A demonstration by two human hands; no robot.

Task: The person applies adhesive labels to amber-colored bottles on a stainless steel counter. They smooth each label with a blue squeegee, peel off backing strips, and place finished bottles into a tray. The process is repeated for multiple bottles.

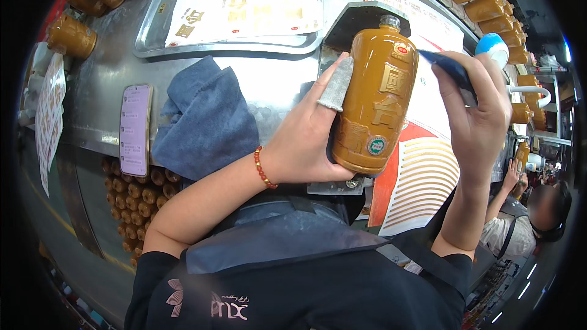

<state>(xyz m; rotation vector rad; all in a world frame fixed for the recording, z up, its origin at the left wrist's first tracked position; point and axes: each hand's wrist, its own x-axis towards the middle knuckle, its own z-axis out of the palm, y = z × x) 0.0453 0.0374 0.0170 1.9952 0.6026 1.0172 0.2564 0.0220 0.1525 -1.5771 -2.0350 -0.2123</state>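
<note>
My left hand is wrapped round a glossy amber-brown bottle with raised gold characters, a small red label near its shoulder and a round green-white one near its base. The bottle leans slightly, its clear glass neck pointing away from me. A grey knitted finger sleeve covers one of my left fingers. Beside the bottle's right shoulder, my right hand pinches a thin dark blue piece; its tip is close to the bottle. Whether that piece is cloth or a flat scraper is unclear.
A metal tray with printed decal sheets lies at the far left. Nearer are a crumpled blue cloth and a phone. A dark angular stand is behind the bottle. More brown bottles line the right; a co-worker is there.
</note>
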